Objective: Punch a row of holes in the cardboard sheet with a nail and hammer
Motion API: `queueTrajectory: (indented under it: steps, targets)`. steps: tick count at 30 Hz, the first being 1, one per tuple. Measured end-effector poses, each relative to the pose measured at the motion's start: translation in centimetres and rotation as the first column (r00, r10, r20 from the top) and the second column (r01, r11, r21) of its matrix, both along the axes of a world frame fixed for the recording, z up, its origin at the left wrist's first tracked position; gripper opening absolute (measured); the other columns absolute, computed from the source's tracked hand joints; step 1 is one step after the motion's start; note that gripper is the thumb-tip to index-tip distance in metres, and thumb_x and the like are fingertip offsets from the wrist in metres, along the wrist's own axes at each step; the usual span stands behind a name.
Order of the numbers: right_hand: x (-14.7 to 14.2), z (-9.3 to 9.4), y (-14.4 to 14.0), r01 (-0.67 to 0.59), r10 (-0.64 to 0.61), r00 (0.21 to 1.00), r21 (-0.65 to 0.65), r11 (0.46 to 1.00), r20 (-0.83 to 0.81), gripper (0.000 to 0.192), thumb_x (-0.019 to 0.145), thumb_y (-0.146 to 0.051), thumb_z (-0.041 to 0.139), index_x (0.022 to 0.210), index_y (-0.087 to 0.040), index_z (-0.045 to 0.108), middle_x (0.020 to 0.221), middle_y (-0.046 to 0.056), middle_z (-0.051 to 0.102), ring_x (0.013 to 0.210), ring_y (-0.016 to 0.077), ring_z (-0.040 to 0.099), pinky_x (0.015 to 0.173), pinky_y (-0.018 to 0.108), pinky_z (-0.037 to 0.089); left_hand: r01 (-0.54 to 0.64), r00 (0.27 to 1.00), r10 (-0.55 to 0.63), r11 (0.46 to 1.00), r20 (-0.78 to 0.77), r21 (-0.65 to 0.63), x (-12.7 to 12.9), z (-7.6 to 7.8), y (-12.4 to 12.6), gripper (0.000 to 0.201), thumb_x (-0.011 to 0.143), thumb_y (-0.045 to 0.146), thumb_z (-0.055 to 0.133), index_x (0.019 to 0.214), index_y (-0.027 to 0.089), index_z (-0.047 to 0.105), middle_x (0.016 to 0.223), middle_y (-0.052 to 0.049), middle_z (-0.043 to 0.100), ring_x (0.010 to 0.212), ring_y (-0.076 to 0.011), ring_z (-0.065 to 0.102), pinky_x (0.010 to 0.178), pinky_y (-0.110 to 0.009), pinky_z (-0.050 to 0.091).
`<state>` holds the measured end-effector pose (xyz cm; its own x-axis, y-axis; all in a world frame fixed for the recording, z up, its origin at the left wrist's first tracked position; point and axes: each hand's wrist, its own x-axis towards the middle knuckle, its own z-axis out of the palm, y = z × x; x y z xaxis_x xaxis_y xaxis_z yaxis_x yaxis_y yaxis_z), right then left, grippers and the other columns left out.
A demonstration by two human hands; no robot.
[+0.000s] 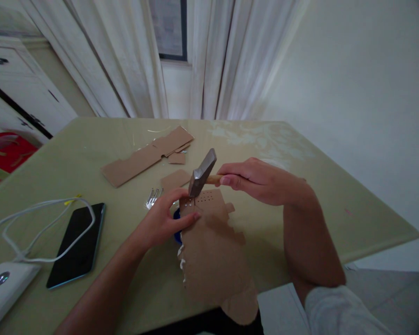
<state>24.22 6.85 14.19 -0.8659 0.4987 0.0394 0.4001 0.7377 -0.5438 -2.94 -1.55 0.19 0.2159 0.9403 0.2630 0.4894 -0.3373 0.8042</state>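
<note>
My right hand [256,179] grips the wooden handle of a small hammer [202,173], its metal head angled down onto the top edge of a brown cardboard piece [212,246] dotted with small holes. My left hand [167,221] holds the left top edge of that cardboard, thumb on its face, fingers curled near the hammer head. A blue object [176,228] shows partly beneath the cardboard and my left hand. A small pile of metal nails [153,197] lies just beyond my left hand.
A long folded cardboard strip [146,156] and smaller scraps [176,179] lie farther back on the greenish table [300,163]. A black phone [78,244], white cable [38,218] and white device [3,284] sit at the left. Curtains and a white cabinet stand behind.
</note>
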Motion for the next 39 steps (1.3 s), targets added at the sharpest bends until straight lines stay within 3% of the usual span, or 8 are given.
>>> queueTrajectory:
  steps: [4, 10, 16, 23, 28, 35, 39]
  targets:
    - [-0.33, -0.12, 0.06, -0.015, 0.016, 0.996, -0.017, 1.000, 0.088, 0.041, 0.118, -0.046, 0.044, 0.098, -0.020, 0.068, 0.072, -0.002, 0.059, 0.068, 0.0162, 0.053, 0.070, 0.031, 0.032, 0.024, 1.000, -0.024, 1.000, 0.006, -0.008, -0.07, -0.13, 0.04, 0.040, 0.092, 0.044, 0.083, 0.128, 0.027, 0.076, 0.133, -0.009, 0.080, 0.123, -0.0329, 0.075, 0.108, -0.048, 0.059]
    - [-0.10, -0.37, 0.28, 0.014, -0.013, 1.000, 0.005, 1.000, -0.018, 0.044, 0.118, -0.052, 0.043, 0.100, -0.020, 0.068, 0.074, -0.002, 0.060, 0.070, 0.0163, 0.053, 0.070, 0.031, 0.032, 0.010, 1.000, -0.010, 1.000, 0.013, 0.004, 0.02, 0.12, -0.04, 0.039, 0.091, 0.043, 0.084, 0.126, 0.027, 0.076, 0.131, -0.007, 0.081, 0.121, -0.0314, 0.076, 0.108, -0.047, 0.060]
    - [-0.35, -0.29, 0.19, -0.008, 0.010, 0.997, -0.023, 1.000, 0.075, 0.040, 0.117, -0.045, 0.045, 0.095, -0.020, 0.066, 0.073, -0.002, 0.060, 0.069, 0.0167, 0.053, 0.070, 0.031, 0.032, 0.016, 1.000, -0.016, 1.000, 0.019, -0.005, 0.11, 0.17, 0.00, 0.040, 0.092, 0.043, 0.083, 0.127, 0.027, 0.076, 0.132, -0.007, 0.081, 0.121, -0.0321, 0.076, 0.107, -0.047, 0.060]
    - [-0.17, -0.34, 0.14, 0.041, -0.040, 0.999, 0.007, 0.999, -0.022, 0.042, 0.118, -0.049, 0.044, 0.100, -0.020, 0.069, 0.076, -0.001, 0.062, 0.070, 0.0163, 0.054, 0.071, 0.031, 0.033, 0.000, 1.000, 0.000, 1.000, 0.003, -0.004, 0.09, 0.11, -0.08, 0.041, 0.091, 0.044, 0.084, 0.127, 0.028, 0.077, 0.129, -0.007, 0.082, 0.119, -0.0310, 0.077, 0.109, -0.048, 0.059]
    - [-0.44, -0.25, 0.06, 0.011, -0.010, 0.995, -0.013, 1.000, 0.098, 0.040, 0.117, -0.042, 0.044, 0.091, -0.020, 0.065, 0.074, -0.001, 0.061, 0.070, 0.0170, 0.054, 0.072, 0.032, 0.033, 0.024, 1.000, -0.024, 1.000, 0.018, -0.001, 0.08, 0.06, -0.05, 0.039, 0.093, 0.044, 0.083, 0.127, 0.027, 0.076, 0.131, -0.007, 0.081, 0.120, -0.0306, 0.076, 0.108, -0.047, 0.060]
    - [0.18, -0.33, 0.24, 0.040, -0.040, 0.999, 0.011, 0.999, -0.021, 0.043, 0.118, -0.048, 0.043, 0.100, -0.019, 0.070, 0.078, -0.001, 0.063, 0.071, 0.0161, 0.055, 0.073, 0.031, 0.033, 0.007, 1.000, -0.007, 1.000, 0.015, -0.010, 0.09, -0.05, -0.12, 0.041, 0.091, 0.043, 0.084, 0.128, 0.028, 0.076, 0.130, -0.006, 0.081, 0.119, -0.0294, 0.076, 0.108, -0.045, 0.059]
    - [-0.25, -0.28, 0.03, 0.002, 0.000, 0.994, -0.019, 1.000, 0.106, 0.041, 0.118, -0.044, 0.044, 0.095, -0.020, 0.068, 0.076, 0.000, 0.063, 0.071, 0.0174, 0.056, 0.072, 0.032, 0.033, 0.032, 0.999, -0.031, 0.999, 0.017, -0.014, 0.10, 0.05, -0.05, 0.040, 0.093, 0.043, 0.083, 0.130, 0.028, 0.075, 0.133, -0.007, 0.080, 0.122, -0.0301, 0.075, 0.110, -0.046, 0.058]
